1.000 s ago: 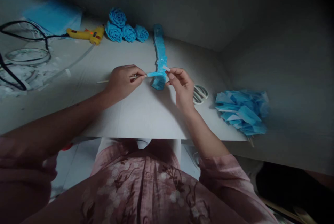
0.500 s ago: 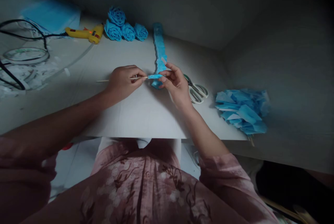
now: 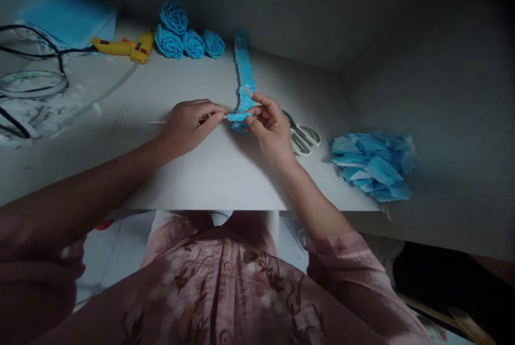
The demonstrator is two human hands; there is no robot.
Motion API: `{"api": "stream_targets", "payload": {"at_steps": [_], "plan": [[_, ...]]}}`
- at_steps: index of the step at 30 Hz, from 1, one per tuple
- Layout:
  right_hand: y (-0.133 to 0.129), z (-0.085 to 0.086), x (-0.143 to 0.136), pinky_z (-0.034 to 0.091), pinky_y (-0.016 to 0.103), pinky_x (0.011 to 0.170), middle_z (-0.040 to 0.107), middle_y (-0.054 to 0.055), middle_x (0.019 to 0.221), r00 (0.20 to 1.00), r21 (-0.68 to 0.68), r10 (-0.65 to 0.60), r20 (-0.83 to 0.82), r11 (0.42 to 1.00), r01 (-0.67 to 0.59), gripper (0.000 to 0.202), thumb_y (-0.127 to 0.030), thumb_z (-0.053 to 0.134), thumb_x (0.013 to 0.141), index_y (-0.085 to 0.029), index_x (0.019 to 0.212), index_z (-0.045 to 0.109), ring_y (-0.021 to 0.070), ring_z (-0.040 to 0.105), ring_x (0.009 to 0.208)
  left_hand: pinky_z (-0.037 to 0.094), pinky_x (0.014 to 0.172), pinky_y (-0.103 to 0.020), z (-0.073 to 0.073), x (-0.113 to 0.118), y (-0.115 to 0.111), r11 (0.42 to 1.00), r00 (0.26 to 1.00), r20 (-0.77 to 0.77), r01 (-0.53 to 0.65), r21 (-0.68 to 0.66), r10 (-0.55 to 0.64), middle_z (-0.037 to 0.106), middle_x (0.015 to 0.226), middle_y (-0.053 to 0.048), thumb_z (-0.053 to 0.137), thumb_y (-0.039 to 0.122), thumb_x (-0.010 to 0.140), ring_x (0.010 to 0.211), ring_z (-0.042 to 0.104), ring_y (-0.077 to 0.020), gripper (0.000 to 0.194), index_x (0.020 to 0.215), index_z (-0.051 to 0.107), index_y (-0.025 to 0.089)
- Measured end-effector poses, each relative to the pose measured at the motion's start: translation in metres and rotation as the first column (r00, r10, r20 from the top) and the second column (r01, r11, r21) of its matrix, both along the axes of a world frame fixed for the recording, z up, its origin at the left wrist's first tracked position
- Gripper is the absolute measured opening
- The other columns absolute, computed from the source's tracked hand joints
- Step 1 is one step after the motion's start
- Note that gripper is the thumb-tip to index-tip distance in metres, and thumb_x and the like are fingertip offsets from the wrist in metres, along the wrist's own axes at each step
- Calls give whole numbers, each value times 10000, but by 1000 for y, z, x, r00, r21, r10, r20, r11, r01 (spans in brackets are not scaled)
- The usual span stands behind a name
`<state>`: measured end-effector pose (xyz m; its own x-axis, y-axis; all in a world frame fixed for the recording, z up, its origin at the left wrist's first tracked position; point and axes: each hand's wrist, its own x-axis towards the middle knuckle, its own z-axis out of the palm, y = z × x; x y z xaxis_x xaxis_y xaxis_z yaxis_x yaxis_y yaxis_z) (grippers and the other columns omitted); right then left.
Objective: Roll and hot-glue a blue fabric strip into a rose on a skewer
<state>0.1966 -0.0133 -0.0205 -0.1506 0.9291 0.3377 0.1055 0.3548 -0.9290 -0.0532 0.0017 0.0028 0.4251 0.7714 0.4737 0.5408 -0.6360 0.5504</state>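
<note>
A thin wooden stick (image 3: pixel 157 122) lies level in my left hand (image 3: pixel 192 124), which pinches it near its right end. Around that end sits the rolled tip of a long blue strip (image 3: pixel 242 66), pleated and crinkled. My right hand (image 3: pixel 270 126) pinches the rolled tip between thumb and fingers. From there the strip runs away across the table toward the wall. Just right of my right hand lie scissors (image 3: pixel 303 140) with pale handles, partly hidden behind it.
A yellow glue gun (image 3: pixel 140 49) with a black cord lies at back left, beside several blue fabric roses (image 3: pixel 169 42). Blue sheets (image 3: pixel 70 17) are stacked behind it. White scraps (image 3: pixel 32 111) spread at far left. A blue ruffled bunch (image 3: pixel 372 165) rests at the table's right edge.
The whole view has shifted slightly. My left thumb has slid forward along the stick, closer to the blue roll. My right hand keeps its pinch on the strip.
</note>
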Motion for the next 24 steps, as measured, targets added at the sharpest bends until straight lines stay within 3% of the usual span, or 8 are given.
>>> {"api": "stream_targets", "payload": {"at_steps": [3, 10, 17, 24], "plan": [[-1, 0, 0, 745, 415, 881, 772, 59, 1166, 1000, 9, 12, 11, 1000, -12, 609, -673, 821, 995, -339, 1477, 654, 226, 758, 1043, 520, 737, -316, 2, -2, 2, 1000, 999, -45, 7, -9, -7, 812, 905, -56, 521, 403, 1091, 789, 727, -217, 396, 1085, 883, 244], [-2, 3, 0, 745, 394, 886, 790, 95, 1341, 1000, 26, -1, 9, 1000, 1, 626, -715, 736, 1033, -334, 1517, 627, 250, 757, 1185, 539, 756, -318, 3, 1, 2, 999, 999, -25, -40, -22, 40, 818, 943, -54, 617, 361, 1028, 824, 731, -222, 273, 1009, 872, 265], [-3, 6, -2, 727, 382, 858, 787, 64, 1145, 999, -23, -22, 26, 999, 23, 663, -712, 770, 998, -309, 1506, 633, 223, 749, 1035, 543, 710, -311, -1, 1, 1, 999, 999, 39, -30, -25, 31, 821, 938, -55, 652, 373, 1000, 806, 728, -221, 240, 993, 871, 277], [-4, 10, -4, 711, 395, 855, 770, 49, 1097, 998, -55, -36, 60, 998, 39, 577, -628, 810, 970, -330, 1443, 671, 209, 711, 929, 554, 708, -313, -5, 1, 3, 1000, 999, 41, -26, 5, 26, 825, 927, -52, 675, 405, 1014, 819, 742, -227, 224, 1005, 860, 279]]}}
